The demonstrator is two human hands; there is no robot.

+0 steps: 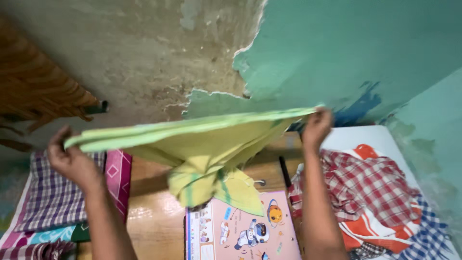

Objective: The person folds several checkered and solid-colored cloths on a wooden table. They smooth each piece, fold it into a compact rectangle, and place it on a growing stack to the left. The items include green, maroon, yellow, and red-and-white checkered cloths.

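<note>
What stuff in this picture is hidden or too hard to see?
Head view:
- Yellow-green cloth: its full shape, because it hangs bunched in the middle.
- Left hand and right hand: fingertips, tucked behind the cloth's edge.
- Pink picture book: its top is covered by the cloth and its bottom is cut off by the frame edge.
- Red checked cloth: partly behind the right forearm.
- Purple checked cloth: cut off at the left edge.

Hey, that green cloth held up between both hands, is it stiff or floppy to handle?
Likely floppy: the green cloth sags into a bunch between the left hand and right hand. Probably light, since fingertip pinches hold it up. It seems unlikely to slip.
</note>
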